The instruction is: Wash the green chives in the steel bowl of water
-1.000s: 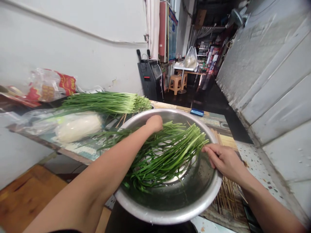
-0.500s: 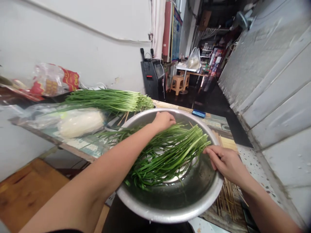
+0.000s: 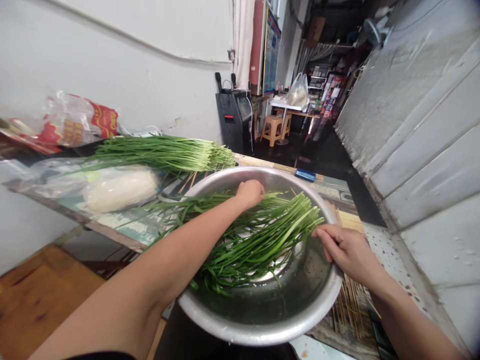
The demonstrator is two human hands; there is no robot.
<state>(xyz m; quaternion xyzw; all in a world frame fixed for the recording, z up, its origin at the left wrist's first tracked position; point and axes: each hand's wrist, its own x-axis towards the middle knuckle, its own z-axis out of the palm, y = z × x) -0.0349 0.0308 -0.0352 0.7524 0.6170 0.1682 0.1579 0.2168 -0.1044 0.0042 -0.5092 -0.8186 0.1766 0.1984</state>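
Green stalks (image 3: 255,245) sorted by hand in a metal basin

The stalks lie loosely fanned inside the basin (image 3: 307,295), pale ends toward the right, leaves toward the left, with wet glints beneath them. The right hand (image 3: 337,242) is narrow, thumb and fingertips drawn together at the pale ends; whether a stalk lies between them is too small to tell. The left hand (image 3: 251,194) is curled over the stalks at the far side; its fingertips are hidden, so its grip cannot be told. Sound handling, as judged here, calls for a light pinch close to the pale ends, few stalks at a time, drawn lengthwise, since wet leaves would probably cling and tangle.

Chief obstruction: the left forearm (image 3: 180,255) crosses the basin and hides many leaves; some tips trail over the rim at left, where they could snag. Surroundings: on the table (image 3: 129,227), beyond and left of the basin, a second bunch (image 3: 168,152) lies behind a plastic-wrapped pale bundle (image 3: 122,190). Thin sticks (image 3: 350,305) lie right of the basin, near the right wrist; a blue packet (image 3: 305,175) lies just beyond the rim.
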